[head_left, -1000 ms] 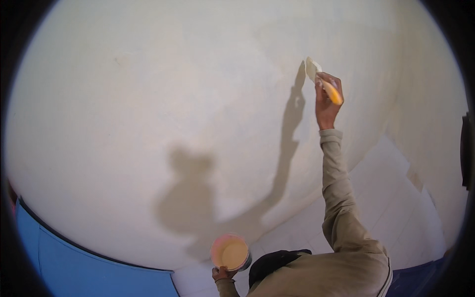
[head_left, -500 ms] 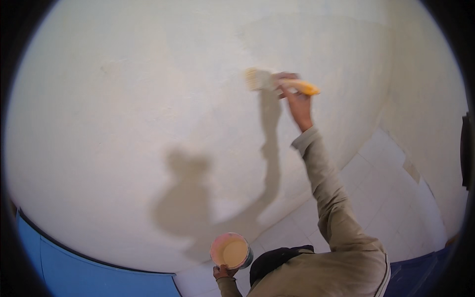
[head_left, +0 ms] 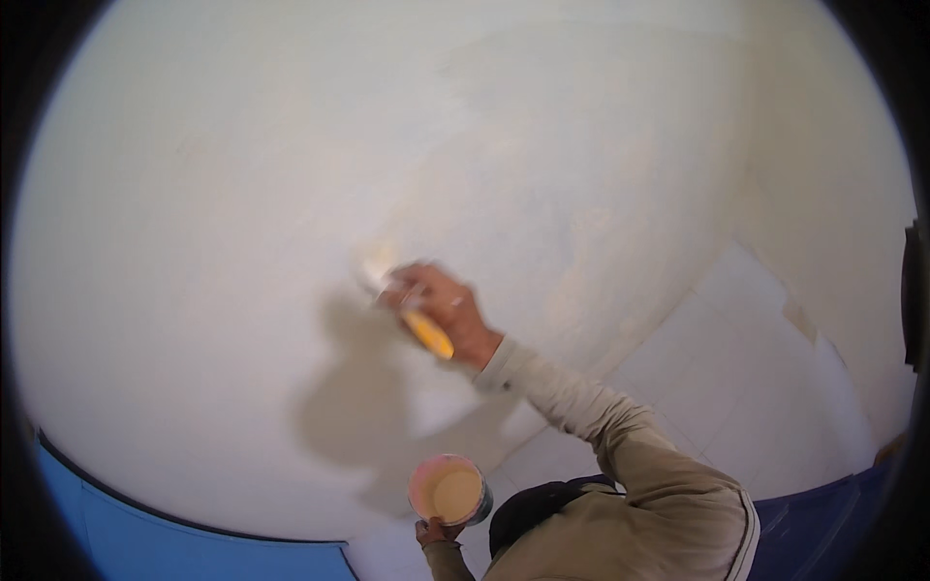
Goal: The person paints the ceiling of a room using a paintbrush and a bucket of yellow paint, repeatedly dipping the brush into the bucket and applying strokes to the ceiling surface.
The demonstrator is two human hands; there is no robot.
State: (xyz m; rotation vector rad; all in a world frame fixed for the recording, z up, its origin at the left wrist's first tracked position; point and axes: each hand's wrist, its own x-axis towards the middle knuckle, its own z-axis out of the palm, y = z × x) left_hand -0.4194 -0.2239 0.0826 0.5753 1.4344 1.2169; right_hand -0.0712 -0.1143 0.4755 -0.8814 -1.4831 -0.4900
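My right hand (head_left: 453,312) grips a paintbrush (head_left: 412,308) with a yellow handle. Its pale bristles press against the cream wall (head_left: 242,194) at mid-height, blurred by motion. My beige-sleeved right arm reaches up to it from the lower right. My left hand (head_left: 438,532) holds a small round paint can (head_left: 450,491) from below, near the bottom edge. The can is pink-rimmed and holds cream paint. Shadows of the arm and can fall on the wall left of them.
Patches of fresher paint (head_left: 581,194) show on the wall's upper right. A white tiled section (head_left: 746,368) lies to the right. A blue surface (head_left: 145,533) sits at the lower left and a dark blue one (head_left: 823,513) at the lower right. A dark object (head_left: 914,300) hangs at the right edge.
My right hand has swept the brush from the upper right down and leftwards across the wall. The paint can in my left hand has stayed in place.
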